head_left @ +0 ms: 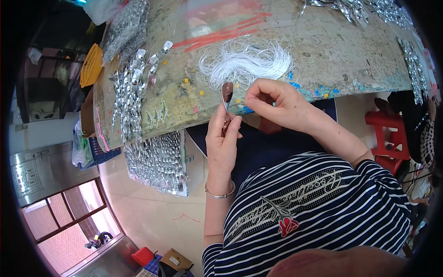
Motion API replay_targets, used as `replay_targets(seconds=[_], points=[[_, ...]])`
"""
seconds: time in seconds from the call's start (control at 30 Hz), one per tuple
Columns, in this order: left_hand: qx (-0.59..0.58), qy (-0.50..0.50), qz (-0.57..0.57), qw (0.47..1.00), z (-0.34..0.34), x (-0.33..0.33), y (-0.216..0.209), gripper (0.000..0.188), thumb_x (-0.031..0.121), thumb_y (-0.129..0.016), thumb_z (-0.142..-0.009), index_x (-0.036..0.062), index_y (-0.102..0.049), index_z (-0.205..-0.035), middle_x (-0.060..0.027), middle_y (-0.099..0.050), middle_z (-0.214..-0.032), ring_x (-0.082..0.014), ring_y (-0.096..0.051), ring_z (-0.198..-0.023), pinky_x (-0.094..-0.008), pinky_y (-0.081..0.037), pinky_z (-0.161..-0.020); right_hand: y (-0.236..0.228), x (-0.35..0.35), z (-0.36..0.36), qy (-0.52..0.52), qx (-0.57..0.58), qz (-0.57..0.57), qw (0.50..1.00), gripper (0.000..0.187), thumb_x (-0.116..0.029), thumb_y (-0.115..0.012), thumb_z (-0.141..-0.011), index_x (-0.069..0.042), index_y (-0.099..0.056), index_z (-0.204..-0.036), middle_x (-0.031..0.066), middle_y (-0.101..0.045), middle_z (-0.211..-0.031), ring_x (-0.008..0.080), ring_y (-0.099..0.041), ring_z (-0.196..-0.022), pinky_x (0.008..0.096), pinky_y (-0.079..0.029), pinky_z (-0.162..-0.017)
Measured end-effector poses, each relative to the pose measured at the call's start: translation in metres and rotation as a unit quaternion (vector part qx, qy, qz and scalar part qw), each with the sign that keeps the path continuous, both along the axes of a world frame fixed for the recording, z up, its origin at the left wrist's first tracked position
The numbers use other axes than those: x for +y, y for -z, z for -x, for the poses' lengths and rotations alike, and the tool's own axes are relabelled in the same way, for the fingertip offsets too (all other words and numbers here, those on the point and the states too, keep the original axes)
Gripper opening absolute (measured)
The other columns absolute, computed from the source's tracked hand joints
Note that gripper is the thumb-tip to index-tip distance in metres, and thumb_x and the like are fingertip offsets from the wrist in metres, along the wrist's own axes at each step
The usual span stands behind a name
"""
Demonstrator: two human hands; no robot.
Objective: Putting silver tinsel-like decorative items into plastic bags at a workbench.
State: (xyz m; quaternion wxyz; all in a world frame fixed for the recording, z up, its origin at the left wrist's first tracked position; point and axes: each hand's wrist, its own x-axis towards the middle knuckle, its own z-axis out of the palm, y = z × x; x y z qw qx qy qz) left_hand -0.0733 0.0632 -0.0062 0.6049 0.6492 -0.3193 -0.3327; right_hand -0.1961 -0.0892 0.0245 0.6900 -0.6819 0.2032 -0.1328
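My left hand (221, 143) is raised at the table's near edge, its thumb and fingers closed on a glossy brown leaf-shaped piece (227, 90). The piece stands upright out of the grip, and more brown shows between the fingers below. To the right, my right hand (282, 107) has its thumb and forefinger brought together in a pinch. Whatever sits in that pinch is too fine to make out. Just beyond both hands, a loose bundle of white thread (254, 61) lies on the worn table (323, 60).
Strands of shiny silver pieces (131, 94) lie along the table's left side, and more silver strands (157, 161) hang below its edge. Others sit at the far right. A yellow basket (91, 65) is at the left, a red stool (390, 136) at the right.
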Motion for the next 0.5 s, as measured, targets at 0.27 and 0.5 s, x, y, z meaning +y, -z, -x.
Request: replay_targets(seconds=[0.27, 0.5], points=[[0.008, 0.012, -0.012, 1.000, 0.006, 0.001, 0.000, 0.057, -0.002, -0.059, -0.092, 0.0085, -0.041, -0.145, -0.0030, -0.054, -0.100, -0.0072, -0.053, -0.080, -0.0203, -0.048, -0.066, 0.006, -0.005, -0.003, 0.010, -0.011, 0.038, 0.999, 0.010, -0.012, -0.061, -0.093, -0.003, -0.060, -0.093, -0.0031, -0.059, -0.082, 0.0025, -0.053, -0.077, 0.0216, -0.046, -0.069], [0.009, 0.033, -0.016, 0.999, 0.008, 0.003, -0.001, 0.058, -0.004, -0.058, -0.091, 0.0091, -0.041, -0.145, -0.0034, -0.053, -0.103, -0.0079, -0.054, -0.082, -0.0217, -0.049, -0.072, 0.012, -0.005, -0.005, 0.028, -0.008, 0.047, 0.998, 0.014, -0.016, -0.061, -0.092, -0.003, -0.060, -0.091, -0.0017, -0.059, -0.079, 0.0045, -0.054, -0.074, 0.0228, -0.046, -0.067]])
